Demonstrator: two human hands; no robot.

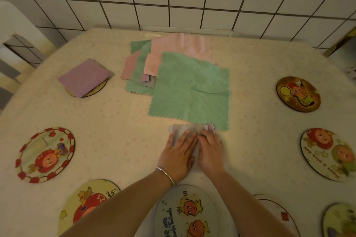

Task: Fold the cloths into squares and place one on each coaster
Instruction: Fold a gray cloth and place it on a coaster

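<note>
on the far left of the table (pixel 119 136) a purple square (pixel 84 77) already lies folded on a coaster (pixel 96 89), so one placement looks done. going right, the pile (pixel 163 63) of unfolded cloths sits mid-table: i count a top green cloth (pixel 190 92), a second green one under it, two pink pieces showing that may be one or two cloths, and a scrap of purple and grey peeking out between them; the exact number in the pile i cannot tell

just in front of the green cloth lies the grey cloth (pixel 190 131), the one being folded now. the left hand (pixel 178 157) lies flat on it with fingers (pixel 185 138) straight and pressing; the right hand (pixel 211 152), touching the left, also presses down with fingers extended, though blur hides its fingertips. neither hand pinches anything. my reading: a fold is being smoothed flat

the next move calls for lifting the square without it springing open and setting it centred on a bare coaster, perhaps the near one (pixel 185 211) just below the wrists

coasters counted: eight in view, one covered, seven bare; three at the left, the near one in the middle, four at the right, two of those cut by the frame's edge
</note>
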